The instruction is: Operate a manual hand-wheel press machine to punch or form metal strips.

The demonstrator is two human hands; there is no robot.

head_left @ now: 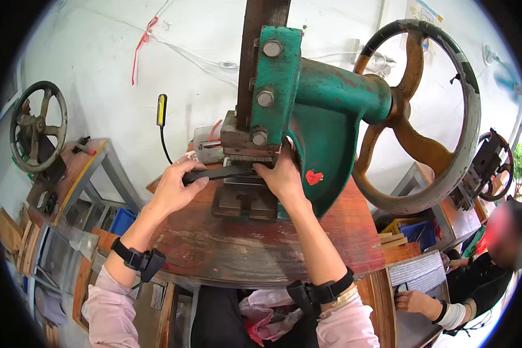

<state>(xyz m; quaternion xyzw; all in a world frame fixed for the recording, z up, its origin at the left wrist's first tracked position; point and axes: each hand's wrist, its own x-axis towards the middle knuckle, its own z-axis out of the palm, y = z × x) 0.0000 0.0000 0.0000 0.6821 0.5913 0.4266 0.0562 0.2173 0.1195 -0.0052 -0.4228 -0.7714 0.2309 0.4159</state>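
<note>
A green hand press [275, 81] stands before me, its steel ram block [240, 138] just above a dark lower die on a steel base [245, 203]. My left hand [178, 187] is closed around the near-left end of a dark flat bar [220, 173], thumb along its side. The bar reaches into the gap under the ram. My right hand [281, 174] is at the right of the die, its thumb pressed to the bar's other end. Its fingers go up beside the ram and are partly hidden.
A large handwheel [472, 116] juts out at the press's right. The press stands on a worn reddish wooden table [238, 249]. Behind it are a clear plastic box [206, 139] and a yellow lamp [162, 110]. Another person [475, 284] works at a tray [420, 272] on the right.
</note>
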